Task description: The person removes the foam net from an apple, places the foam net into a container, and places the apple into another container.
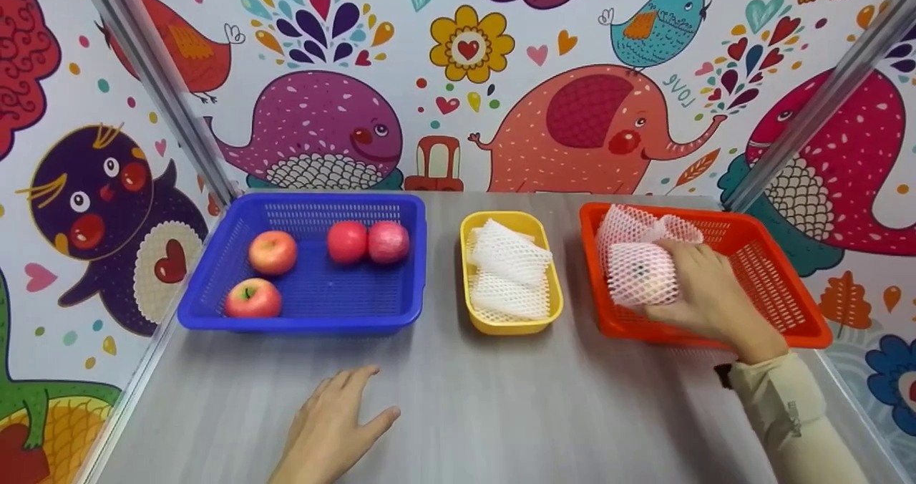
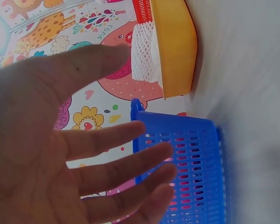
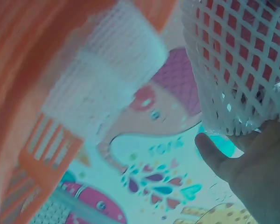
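Note:
My right hand (image 1: 708,291) grips an apple in a white foam net (image 1: 642,274) over the left part of the red basket (image 1: 769,283). Through the mesh, red skin shows in the right wrist view, where the netted apple (image 3: 240,60) is cut off by the frame edge. Behind it in the basket lies more netted wrapping (image 1: 619,226), partly hidden. My left hand (image 1: 333,423) hovers over the near table with fingers spread and nothing held. It is nearest to the blue basket (image 1: 300,323), which contains several bare apples (image 1: 254,298).
Between the two baskets stands a yellow basket (image 1: 512,326) with white foam nets (image 1: 509,262) heaped in it. All three sit in a row on a grey table (image 1: 458,405). Metal posts (image 1: 161,83) and cartoon-printed walls (image 1: 444,54) enclose the table.

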`<act>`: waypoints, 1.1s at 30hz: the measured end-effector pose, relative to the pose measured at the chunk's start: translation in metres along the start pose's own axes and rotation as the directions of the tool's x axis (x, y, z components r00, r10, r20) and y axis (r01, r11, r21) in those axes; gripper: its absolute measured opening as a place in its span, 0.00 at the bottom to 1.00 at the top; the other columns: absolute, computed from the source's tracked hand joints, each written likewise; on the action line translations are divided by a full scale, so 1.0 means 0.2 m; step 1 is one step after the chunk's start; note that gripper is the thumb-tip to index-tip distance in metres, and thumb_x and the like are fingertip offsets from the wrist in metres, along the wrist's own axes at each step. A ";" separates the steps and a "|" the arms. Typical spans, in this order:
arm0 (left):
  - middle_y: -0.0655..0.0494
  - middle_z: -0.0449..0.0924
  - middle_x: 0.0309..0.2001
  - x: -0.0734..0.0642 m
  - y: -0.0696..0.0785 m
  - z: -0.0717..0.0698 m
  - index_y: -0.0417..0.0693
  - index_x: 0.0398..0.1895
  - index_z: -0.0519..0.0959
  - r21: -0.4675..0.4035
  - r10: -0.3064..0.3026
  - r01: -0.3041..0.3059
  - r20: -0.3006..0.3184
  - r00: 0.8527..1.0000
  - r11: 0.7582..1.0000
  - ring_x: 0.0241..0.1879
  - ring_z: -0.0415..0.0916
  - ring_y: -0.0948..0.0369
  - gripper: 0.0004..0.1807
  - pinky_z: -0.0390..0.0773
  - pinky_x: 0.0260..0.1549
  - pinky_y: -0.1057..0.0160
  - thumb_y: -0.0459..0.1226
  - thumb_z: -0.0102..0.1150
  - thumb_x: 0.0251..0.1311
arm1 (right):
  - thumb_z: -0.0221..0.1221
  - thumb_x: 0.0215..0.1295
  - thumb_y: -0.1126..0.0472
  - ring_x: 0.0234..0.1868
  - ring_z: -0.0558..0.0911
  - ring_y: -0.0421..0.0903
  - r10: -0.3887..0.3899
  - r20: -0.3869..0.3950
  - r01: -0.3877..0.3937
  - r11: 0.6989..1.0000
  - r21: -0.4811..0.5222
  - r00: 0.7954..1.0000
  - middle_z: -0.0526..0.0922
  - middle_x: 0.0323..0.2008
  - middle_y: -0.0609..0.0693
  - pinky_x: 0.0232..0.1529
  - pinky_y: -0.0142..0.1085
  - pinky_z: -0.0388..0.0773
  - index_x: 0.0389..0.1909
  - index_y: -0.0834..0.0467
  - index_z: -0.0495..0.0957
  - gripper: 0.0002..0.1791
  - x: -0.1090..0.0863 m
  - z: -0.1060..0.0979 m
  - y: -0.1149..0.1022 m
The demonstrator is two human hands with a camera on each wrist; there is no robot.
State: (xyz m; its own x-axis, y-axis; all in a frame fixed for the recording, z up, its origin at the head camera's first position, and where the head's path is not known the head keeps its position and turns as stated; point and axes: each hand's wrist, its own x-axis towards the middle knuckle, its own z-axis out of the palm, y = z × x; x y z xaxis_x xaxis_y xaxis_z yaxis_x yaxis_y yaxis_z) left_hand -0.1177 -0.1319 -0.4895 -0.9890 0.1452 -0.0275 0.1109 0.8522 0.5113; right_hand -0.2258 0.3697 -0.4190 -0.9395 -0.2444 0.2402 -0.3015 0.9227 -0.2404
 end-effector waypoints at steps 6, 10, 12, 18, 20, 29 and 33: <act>0.48 0.79 0.56 0.01 0.01 0.00 0.49 0.60 0.78 -0.006 -0.023 0.023 0.044 0.999 1.000 0.57 0.74 0.44 0.35 0.72 0.53 0.39 0.57 0.71 0.53 | 0.80 0.37 0.44 0.54 0.70 0.56 -0.128 -0.063 0.131 0.990 0.045 0.990 0.76 0.53 0.55 0.56 0.61 0.65 0.65 0.60 0.67 0.54 -0.05 0.10 -0.17; 0.48 0.79 0.57 0.01 0.02 0.00 0.48 0.60 0.78 -0.014 -0.020 0.021 0.046 0.999 1.000 0.58 0.74 0.44 0.35 0.72 0.54 0.39 0.57 0.71 0.53 | 0.81 0.37 0.46 0.55 0.71 0.53 -0.194 -0.080 0.199 0.978 0.064 0.978 0.76 0.54 0.53 0.59 0.58 0.65 0.64 0.60 0.68 0.52 -0.08 0.17 -0.27; 0.48 0.79 0.57 0.01 0.02 0.00 0.48 0.60 0.78 -0.015 -0.015 0.015 0.041 0.999 1.000 0.58 0.74 0.44 0.35 0.72 0.54 0.39 0.57 0.71 0.53 | 0.80 0.37 0.45 0.55 0.71 0.51 -0.214 -0.080 0.219 0.973 0.070 0.974 0.76 0.54 0.52 0.60 0.56 0.65 0.65 0.59 0.68 0.52 -0.09 0.20 -0.31; 0.48 0.79 0.56 0.01 0.02 0.00 0.49 0.59 0.78 -0.012 0.000 0.001 0.038 0.999 1.000 0.57 0.74 0.45 0.35 0.72 0.53 0.39 0.58 0.71 0.53 | 0.79 0.38 0.42 0.57 0.71 0.49 -0.255 -0.081 0.263 0.959 0.109 0.964 0.76 0.56 0.50 0.61 0.53 0.65 0.65 0.59 0.69 0.52 -0.13 0.31 -0.41; 0.49 0.79 0.56 0.01 0.02 0.01 0.49 0.59 0.78 -0.012 0.009 -0.008 0.034 0.999 1.000 0.57 0.75 0.45 0.35 0.73 0.52 0.39 0.58 0.71 0.53 | 0.79 0.38 0.42 0.57 0.71 0.50 -0.279 -0.094 0.289 0.949 0.126 0.956 0.77 0.56 0.50 0.60 0.54 0.65 0.65 0.60 0.70 0.52 -0.14 0.34 -0.43; 0.50 0.80 0.54 0.00 0.03 0.04 0.50 0.59 0.78 -0.017 0.082 -0.081 0.016 0.997 0.997 0.55 0.76 0.46 0.32 0.75 0.49 0.41 0.56 0.70 0.54 | 0.78 0.33 0.42 0.53 0.74 0.50 -0.383 -0.155 0.403 0.905 0.135 0.911 0.78 0.52 0.50 0.56 0.52 0.69 0.64 0.62 0.70 0.55 -0.17 0.50 -0.54; 0.49 0.79 0.55 0.01 0.04 0.05 0.49 0.59 0.78 -0.029 0.077 -0.076 0.042 0.996 0.997 0.56 0.75 0.46 0.33 0.75 0.50 0.40 0.58 0.69 0.55 | 0.78 0.32 0.39 0.50 0.75 0.47 -0.397 -0.131 0.414 0.900 0.138 0.908 0.78 0.51 0.47 0.53 0.51 0.71 0.66 0.59 0.69 0.57 -0.19 0.58 -0.59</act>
State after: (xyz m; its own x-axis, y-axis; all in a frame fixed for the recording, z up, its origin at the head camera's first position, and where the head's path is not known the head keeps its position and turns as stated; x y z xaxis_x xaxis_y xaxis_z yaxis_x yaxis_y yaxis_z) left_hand -0.1176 -0.1197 -0.4945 -0.9726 0.2313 -0.0245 0.1825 0.8241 0.5363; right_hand -0.1737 0.2350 -0.5076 -0.7122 -0.5494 0.4370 -0.6823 0.6881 -0.2469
